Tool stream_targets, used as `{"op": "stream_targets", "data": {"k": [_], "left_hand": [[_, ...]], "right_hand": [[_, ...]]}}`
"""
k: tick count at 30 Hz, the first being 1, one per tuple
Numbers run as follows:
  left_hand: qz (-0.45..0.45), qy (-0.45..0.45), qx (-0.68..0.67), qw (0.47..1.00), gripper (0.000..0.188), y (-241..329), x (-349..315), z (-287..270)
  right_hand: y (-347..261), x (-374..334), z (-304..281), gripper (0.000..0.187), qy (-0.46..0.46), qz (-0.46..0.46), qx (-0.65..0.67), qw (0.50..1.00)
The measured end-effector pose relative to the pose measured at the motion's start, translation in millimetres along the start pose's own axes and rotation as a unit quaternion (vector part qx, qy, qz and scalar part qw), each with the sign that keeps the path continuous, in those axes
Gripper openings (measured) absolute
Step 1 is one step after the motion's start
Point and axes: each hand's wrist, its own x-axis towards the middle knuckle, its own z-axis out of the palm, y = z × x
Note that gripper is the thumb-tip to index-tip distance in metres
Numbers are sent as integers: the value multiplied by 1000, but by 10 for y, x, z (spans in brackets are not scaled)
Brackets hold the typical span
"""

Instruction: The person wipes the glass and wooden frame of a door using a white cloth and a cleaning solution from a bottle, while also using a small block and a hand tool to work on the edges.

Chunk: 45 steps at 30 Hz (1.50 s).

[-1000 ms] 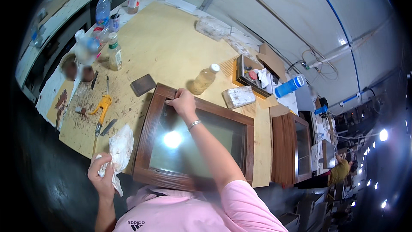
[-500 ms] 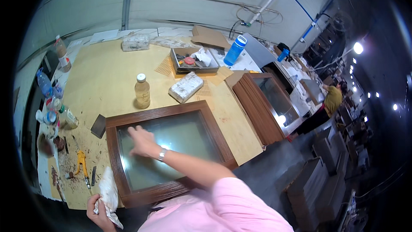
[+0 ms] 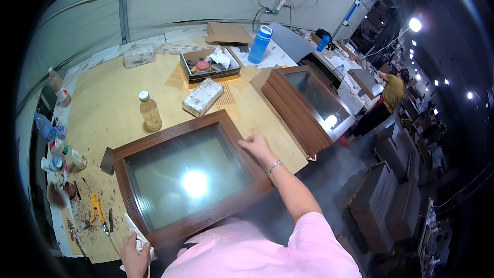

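Observation:
A brown wooden-framed glass panel lies flat on the bench in front of me, with a lamp's glare on its glass. My right hand is closed on the frame's right rail, its fingertips on the inner part of the wood. At the near left corner, my left hand grips a crumpled white cloth, which touches the frame. Beyond the far rail stands a capped bottle of yellowish liquid. A dark flat block sits by the far left corner.
Right of the panel is a stack of similar brown frames. Behind are a whitish wrapped block, an open box of odds and ends and a blue bottle. A yellow-handled tool lies left. Another person works far right.
My right hand has gone from over the glass at the left to the frame's right rail. The left hand keeps the cloth at the near left corner. The view has shifted right.

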Motion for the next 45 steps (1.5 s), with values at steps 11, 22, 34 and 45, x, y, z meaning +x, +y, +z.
{"op": "stream_targets", "data": {"k": [11, 22, 34, 45], "left_hand": [[13, 45, 11, 999, 40, -120, 19, 185], [-48, 155, 34, 986, 33, -127, -100, 355], [-93, 185, 94, 974, 29, -201, -61, 453], [-78, 197, 105, 972, 29, -285, -58, 485]], "right_hand": [[71, 895, 120, 32, -2, -40, -4, 999], [-246, 1052, -157, 24, -234, -30, 43, 971], [-270, 995, -150, 22, -243, -47, 75, 966], [-226, 1027, -116, 24, -240, -69, 80, 965]]}}
